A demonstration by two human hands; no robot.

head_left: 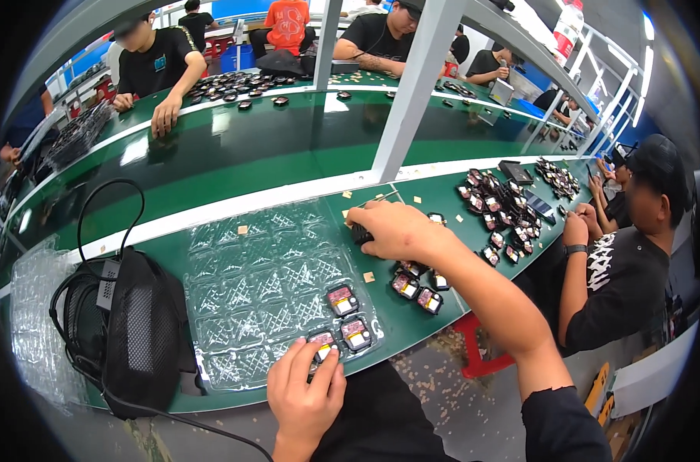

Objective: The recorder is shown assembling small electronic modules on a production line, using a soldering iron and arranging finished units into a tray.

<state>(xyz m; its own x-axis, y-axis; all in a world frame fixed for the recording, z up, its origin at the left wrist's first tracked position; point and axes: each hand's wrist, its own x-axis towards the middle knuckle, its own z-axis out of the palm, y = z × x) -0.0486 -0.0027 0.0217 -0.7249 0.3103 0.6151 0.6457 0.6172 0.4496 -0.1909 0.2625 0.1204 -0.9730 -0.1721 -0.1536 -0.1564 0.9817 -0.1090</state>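
Three small black parts point(342, 300) sit in my clear tray point(265, 269); left fingers point(319, 362) press one into its pocket. My right hand point(392, 231) closes on another part point(361, 235); next, I judge, it needs an empty pocket.

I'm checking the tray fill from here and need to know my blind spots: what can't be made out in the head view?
- The part under the right hand: the fingers cover all but a dark edge.
- The unit at the left hand: fingertips hide its near half in the clear blister tray.
- The pile of units at right: too small and crowded to count.
- The far worktop: blurred and bent by the fisheye rim.
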